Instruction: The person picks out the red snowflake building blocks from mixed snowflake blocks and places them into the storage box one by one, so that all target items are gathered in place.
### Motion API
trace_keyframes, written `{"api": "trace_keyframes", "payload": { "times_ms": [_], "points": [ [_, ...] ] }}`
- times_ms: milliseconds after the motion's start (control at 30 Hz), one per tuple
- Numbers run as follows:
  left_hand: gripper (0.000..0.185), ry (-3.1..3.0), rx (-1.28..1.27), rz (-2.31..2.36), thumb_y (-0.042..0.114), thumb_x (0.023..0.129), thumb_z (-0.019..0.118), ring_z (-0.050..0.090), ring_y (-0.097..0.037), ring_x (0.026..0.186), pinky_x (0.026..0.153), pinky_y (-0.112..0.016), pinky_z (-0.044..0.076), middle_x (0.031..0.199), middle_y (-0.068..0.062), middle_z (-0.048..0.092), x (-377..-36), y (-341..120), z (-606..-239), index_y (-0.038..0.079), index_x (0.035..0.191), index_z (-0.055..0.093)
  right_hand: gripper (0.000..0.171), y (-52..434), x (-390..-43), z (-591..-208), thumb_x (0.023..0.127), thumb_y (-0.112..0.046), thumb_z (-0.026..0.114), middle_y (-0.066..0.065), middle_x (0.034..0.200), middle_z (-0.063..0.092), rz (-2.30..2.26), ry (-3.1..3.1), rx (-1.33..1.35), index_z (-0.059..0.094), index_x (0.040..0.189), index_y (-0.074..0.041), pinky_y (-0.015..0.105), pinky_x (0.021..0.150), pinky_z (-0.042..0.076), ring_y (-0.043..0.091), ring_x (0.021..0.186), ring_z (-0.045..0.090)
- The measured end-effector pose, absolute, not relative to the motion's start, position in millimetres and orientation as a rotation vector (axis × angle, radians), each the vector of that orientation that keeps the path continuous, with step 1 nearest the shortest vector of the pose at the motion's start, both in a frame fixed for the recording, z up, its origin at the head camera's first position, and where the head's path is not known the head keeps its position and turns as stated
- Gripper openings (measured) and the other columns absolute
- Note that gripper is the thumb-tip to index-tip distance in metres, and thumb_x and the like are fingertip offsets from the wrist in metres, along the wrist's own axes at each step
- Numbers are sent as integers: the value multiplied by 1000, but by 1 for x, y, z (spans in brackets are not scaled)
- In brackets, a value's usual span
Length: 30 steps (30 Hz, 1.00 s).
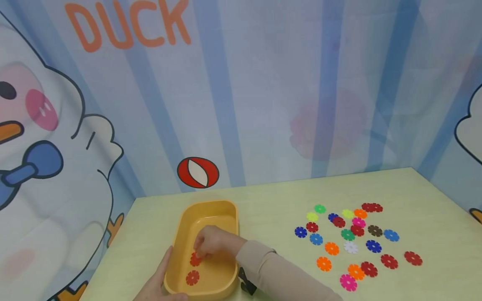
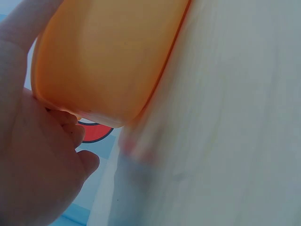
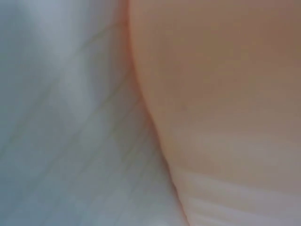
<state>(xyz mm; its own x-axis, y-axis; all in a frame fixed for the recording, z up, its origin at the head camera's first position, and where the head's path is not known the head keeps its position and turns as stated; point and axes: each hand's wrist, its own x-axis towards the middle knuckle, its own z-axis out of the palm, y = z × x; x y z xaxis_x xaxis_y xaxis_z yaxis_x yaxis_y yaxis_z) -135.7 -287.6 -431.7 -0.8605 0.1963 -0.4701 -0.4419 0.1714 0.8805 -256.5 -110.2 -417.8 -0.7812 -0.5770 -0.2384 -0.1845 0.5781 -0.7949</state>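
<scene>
Tray (image 1: 218, 274) runs lengthwise away from the left grip (image 1: 157, 283), which holds its near-left corner, while the right grip (image 1: 210, 242) pinches one red disc (image 1: 194, 261) inside, second red disc (image 1: 192, 278) lying just nearer the left.

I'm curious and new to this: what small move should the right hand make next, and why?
Probably, the right hand should release the red disc it seems to pinch inside the yellow tray: a second red disc lies there, the left hand grips the tray, and more discs lie on the table.
</scene>
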Motion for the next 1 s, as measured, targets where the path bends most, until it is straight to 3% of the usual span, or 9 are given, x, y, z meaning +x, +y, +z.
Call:
{"api": "trace_keyframes", "payload": {
  "times_ms": [367,567,733,867,1000],
  "points": [
    [113,2010,-210,1713,34,90,68,62,-26,107,89,-47,56,152,-33,16,-135,-286,-431,22,148,-29,10,-106,-258,-415,82,-8,74,2,74,63,-1118,2342,-627,71,91,-8,24,61,52,17,66,56],
    [113,1999,-211,1722,34,91,67,62,-26,105,89,-48,56,152,-33,16,-133,-287,-431,23,148,-29,19,-94,-262,-400,86,-14,72,-4,78,65,-1108,2286,-834,71,103,-7,21,66,53,12,70,59],
    [115,2016,-245,1708,35,89,69,61,-27,105,88,-49,56,152,-32,14,-132,-285,-430,23,148,-29,25,-75,-266,-380,89,-17,69,-4,83,67,-1135,2238,-915,68,111,-5,32,75,58,19,78,65],
    [116,2063,-256,1688,35,87,71,60,-28,109,90,-49,55,153,-33,10,-133,-285,-430,21,150,-26,22,-54,-269,-369,89,-13,69,-2,84,67,-1181,2218,-966,68,109,-5,39,78,58,26,82,65],
    [118,2080,-244,1692,32,86,73,58,-30,113,91,-49,54,153,-34,8,-134,-285,-431,20,150,-25,17,-31,-271,-364,88,-10,68,-2,83,65,-1171,2246,-1015,68,104,-5,28,70,56,16,75,62]
  ]
}}
